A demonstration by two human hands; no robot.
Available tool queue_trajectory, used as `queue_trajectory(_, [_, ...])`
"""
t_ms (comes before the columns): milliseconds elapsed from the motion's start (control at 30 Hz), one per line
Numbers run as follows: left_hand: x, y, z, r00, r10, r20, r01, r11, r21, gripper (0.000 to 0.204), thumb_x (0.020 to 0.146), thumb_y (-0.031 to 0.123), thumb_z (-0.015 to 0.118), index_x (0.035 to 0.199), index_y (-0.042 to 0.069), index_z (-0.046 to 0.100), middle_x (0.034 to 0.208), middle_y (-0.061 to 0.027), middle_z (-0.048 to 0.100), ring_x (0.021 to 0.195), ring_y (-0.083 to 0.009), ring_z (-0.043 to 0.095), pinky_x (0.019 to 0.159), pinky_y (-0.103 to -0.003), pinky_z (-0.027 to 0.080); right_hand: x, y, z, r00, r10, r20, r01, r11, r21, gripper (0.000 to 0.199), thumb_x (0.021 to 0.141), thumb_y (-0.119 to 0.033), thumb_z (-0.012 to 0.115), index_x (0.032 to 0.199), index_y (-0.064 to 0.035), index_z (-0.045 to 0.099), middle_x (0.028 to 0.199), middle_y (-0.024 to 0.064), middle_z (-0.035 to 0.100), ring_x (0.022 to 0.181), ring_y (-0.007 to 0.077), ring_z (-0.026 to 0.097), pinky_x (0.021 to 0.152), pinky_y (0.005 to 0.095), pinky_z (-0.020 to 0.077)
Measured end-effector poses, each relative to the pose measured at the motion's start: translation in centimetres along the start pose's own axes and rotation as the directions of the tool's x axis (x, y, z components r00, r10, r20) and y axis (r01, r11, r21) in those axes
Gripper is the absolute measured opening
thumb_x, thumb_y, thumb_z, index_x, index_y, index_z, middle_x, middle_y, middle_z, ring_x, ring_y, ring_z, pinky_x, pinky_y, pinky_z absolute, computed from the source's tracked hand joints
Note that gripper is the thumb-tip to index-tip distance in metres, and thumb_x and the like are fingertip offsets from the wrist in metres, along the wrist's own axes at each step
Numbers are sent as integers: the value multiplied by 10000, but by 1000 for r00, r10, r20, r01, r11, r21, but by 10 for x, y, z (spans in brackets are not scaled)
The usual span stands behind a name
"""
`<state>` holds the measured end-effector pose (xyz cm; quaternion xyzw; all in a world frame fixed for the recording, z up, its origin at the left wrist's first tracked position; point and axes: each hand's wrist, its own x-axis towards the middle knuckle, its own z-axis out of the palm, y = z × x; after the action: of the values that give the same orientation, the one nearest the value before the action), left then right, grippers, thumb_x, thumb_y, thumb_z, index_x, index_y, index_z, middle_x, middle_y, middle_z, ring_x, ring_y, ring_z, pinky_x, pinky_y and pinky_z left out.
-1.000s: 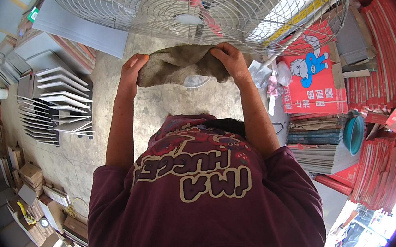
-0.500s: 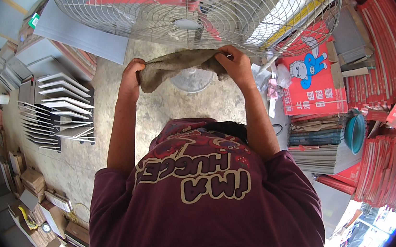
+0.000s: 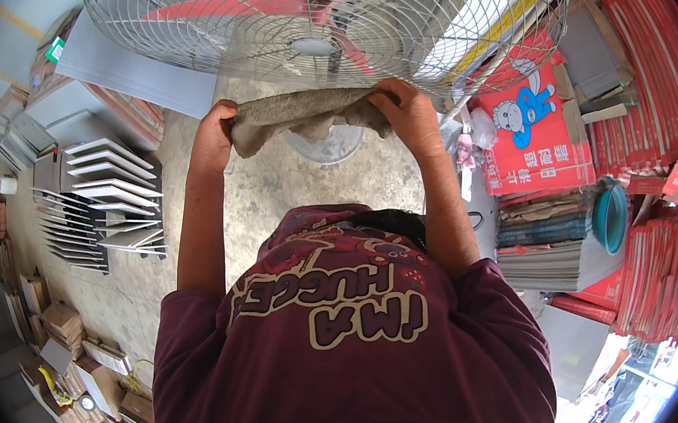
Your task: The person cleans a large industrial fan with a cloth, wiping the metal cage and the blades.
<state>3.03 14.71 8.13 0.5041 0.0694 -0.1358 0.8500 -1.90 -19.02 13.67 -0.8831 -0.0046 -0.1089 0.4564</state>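
Both hands are raised in front of the person and closed on a grey-brown, rough-textured cloth (image 3: 308,113), stretched between them. The left hand (image 3: 215,128) is fisted around the cloth's left end, which bunches and hangs a little below the knuckles. The right hand (image 3: 407,111) grips the right end, fingers curled over the top edge. The cloth lies against the lower rim of a large round wire-guard fan with red blades (image 3: 318,19), just below its hub. Beneath the cloth the fan's round base (image 3: 329,146) stands on the concrete floor (image 3: 274,196). To the left, a rack of grey tile samples (image 3: 112,204); to the right, stacked red cartons (image 3: 662,122) and a teal basin (image 3: 610,215).
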Motion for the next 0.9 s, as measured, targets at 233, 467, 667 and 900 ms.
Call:
queue_trajectory(233, [-8, 15, 25, 930, 359, -76, -267, 804, 531, 91, 831, 144, 610, 878, 65, 606, 755, 25, 555, 690, -52, 493, 614, -228, 380, -2, -3, -5, 995, -89, -55, 78, 983, -166, 200, 802, -237, 668, 941, -93, 665, 844, 101, 655, 733, 236, 631, 668, 326, 486])
queue_trajectory(467, [12, 47, 60, 817, 575, -36, -476, 710, 519, 109, 893, 128, 606, 900, 20, 586, 671, -23, 577, 533, -69, 504, 492, -190, 391, 16, -49, -11, 958, 5, -287, -34, 995, -95, 215, 813, -233, 667, 971, -90, 642, 662, 77, 626, 590, 207, 602, 584, 320, 479])
queue_trajectory(667, [30, 47, 100, 774, 633, 14, -601, 729, 326, 179, 917, 153, 560, 1015, 19, 493, 919, -185, 681, 783, -185, 664, 672, -237, 486, 41, -47, -6, 925, 62, -374, 131, 874, 469, 187, 848, -183, 645, 1013, -99, 626, 675, 78, 659, 615, 156, 639, 589, 287, 479])
queue_trajectory(900, [56, -33, 74, 820, 571, 46, -533, 732, 425, 139, 943, 115, 522, 1034, 28, 464, 1017, -129, 657, 925, -168, 644, 702, -232, 456, 24, 10, 6, 926, 258, -276, -162, 931, 328, 209, 850, -89, 615, 1055, -46, 617, 826, 48, 676, 771, 94, 629, 712, 231, 479])
